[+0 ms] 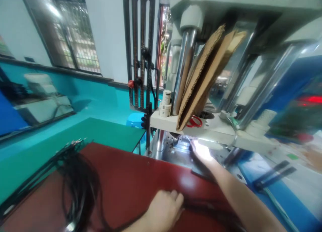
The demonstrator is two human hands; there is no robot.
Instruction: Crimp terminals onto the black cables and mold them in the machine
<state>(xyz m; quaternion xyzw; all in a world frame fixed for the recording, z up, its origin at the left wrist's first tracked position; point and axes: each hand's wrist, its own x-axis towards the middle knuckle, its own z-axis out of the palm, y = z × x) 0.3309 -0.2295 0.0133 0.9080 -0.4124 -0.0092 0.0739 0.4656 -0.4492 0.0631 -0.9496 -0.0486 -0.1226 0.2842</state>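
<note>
My left hand (164, 208) rests on the dark red table (130, 181) with its fingers curled down over black cables (211, 207) that run to the right under my right forearm. My right hand (202, 153) reaches forward into the brightly lit metal bed (171, 148) of the press machine (226, 10). The glare washes out its fingers, and what they hold, if anything, does not show. A big bundle of black cables (77, 185) lies on the table at my left.
Cardboard sheets (203, 77) lean against a chrome column (184, 67). Red-handled scissors (194, 122) and white plastic parts (166, 104) sit on the machine's shelf. A green mat (100, 131), a black slotted frame (139, 47) and a blue stool (136, 119) stand behind.
</note>
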